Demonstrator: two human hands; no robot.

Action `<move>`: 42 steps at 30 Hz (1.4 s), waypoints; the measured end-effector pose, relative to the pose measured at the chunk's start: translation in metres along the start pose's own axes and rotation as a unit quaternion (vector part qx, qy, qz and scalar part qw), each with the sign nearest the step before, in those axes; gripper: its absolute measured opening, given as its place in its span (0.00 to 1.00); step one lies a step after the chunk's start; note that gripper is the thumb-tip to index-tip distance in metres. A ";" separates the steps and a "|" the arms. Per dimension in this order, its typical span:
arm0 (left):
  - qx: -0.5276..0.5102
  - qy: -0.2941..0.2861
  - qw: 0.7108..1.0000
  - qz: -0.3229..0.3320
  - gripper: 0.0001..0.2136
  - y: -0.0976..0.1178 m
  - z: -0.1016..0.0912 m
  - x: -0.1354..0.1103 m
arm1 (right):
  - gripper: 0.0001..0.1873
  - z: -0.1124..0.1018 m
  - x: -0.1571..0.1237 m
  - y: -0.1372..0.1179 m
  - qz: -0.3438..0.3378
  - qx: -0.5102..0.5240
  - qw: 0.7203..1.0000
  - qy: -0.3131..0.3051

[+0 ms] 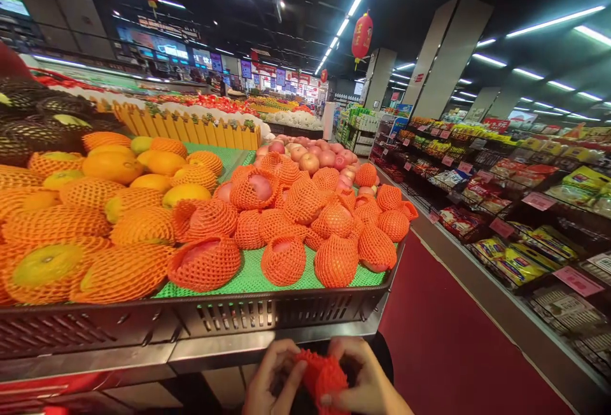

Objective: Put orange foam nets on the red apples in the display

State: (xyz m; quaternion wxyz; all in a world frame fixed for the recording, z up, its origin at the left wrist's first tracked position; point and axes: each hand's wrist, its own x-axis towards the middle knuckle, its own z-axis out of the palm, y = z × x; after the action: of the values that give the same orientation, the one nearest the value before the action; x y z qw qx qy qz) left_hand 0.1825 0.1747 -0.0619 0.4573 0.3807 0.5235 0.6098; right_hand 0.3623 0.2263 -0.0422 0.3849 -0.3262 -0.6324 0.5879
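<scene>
Low in the view, in front of the display's metal edge, my left hand point(277, 378) pinches one side of a red foam net sleeve point(321, 377). My right hand point(359, 378) grips its other side, thumb laid over the front. Whether a fruit is inside the sleeve I cannot tell. Beyond my hands, a black crate point(229, 316) lined with green mesh holds round pinkish-red fruit in orange-red foam nets point(335, 261). Bare pinkish-red fruit point(309, 161) is heaped behind them.
Yellow mangoes point(112, 167), many in orange foam nets, fill the crate's left side. A small yellow picket fence point(191, 127) stands behind. To the right runs a red floor point(443, 326) beside shelves of bagged goods point(529, 256). A red lantern point(362, 37) hangs overhead.
</scene>
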 end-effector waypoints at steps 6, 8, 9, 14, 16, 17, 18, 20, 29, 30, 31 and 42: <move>0.078 0.006 0.995 0.058 0.19 0.009 -0.024 0.000 | 0.27 0.014 0.022 -0.022 -0.133 0.081 0.981 0.112; 0.044 -0.046 0.994 0.091 0.23 0.013 -0.019 -0.009 | 0.23 0.022 0.022 -0.025 -0.147 0.052 0.983 0.099; 0.041 -0.075 0.991 0.101 0.25 0.013 -0.015 -0.014 | 0.23 0.026 0.022 -0.025 -0.155 0.042 0.983 0.090; 0.098 -0.094 0.987 0.084 0.16 0.010 -0.013 -0.017 | 0.26 0.032 0.019 -0.012 -0.098 0.056 0.992 0.064; 0.112 -0.052 0.986 0.109 0.14 0.011 -0.021 -0.010 | 0.26 0.024 0.019 -0.011 -0.110 -0.007 0.993 0.049; 0.123 -0.021 0.984 0.125 0.14 0.012 -0.025 -0.007 | 0.26 0.019 0.019 -0.012 -0.134 -0.051 0.989 0.040; 0.132 0.010 0.981 0.140 0.14 0.013 -0.028 -0.003 | 0.26 0.015 0.018 -0.014 -0.163 -0.094 0.982 0.030; 0.141 0.057 0.976 0.158 0.14 0.014 -0.030 0.001 | 0.24 0.011 0.017 -0.019 -0.214 -0.140 0.967 -0.006; 0.289 0.214 0.832 0.423 0.10 0.030 -0.021 0.002 | 0.25 0.036 0.006 -0.005 -0.003 0.165 0.984 0.072; 0.330 0.171 0.809 0.455 0.12 0.032 -0.021 0.000 | 0.24 0.040 0.003 -0.004 -0.004 0.192 0.980 0.045; 0.369 0.120 0.787 0.479 0.13 0.033 -0.020 -0.001 | 0.23 0.043 0.001 -0.004 -0.007 0.212 0.977 0.008; 0.280 -0.020 0.796 0.536 0.09 0.041 -0.020 -0.008 | 0.12 0.057 0.002 -0.007 0.090 0.355 0.929 -0.060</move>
State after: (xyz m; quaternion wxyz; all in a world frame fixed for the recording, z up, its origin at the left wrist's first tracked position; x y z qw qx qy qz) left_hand 0.1594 0.1600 -0.0245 -0.0591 0.7243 0.3740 0.5762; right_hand 0.3123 0.1990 -0.0358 0.3827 -0.1879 -0.3721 0.8245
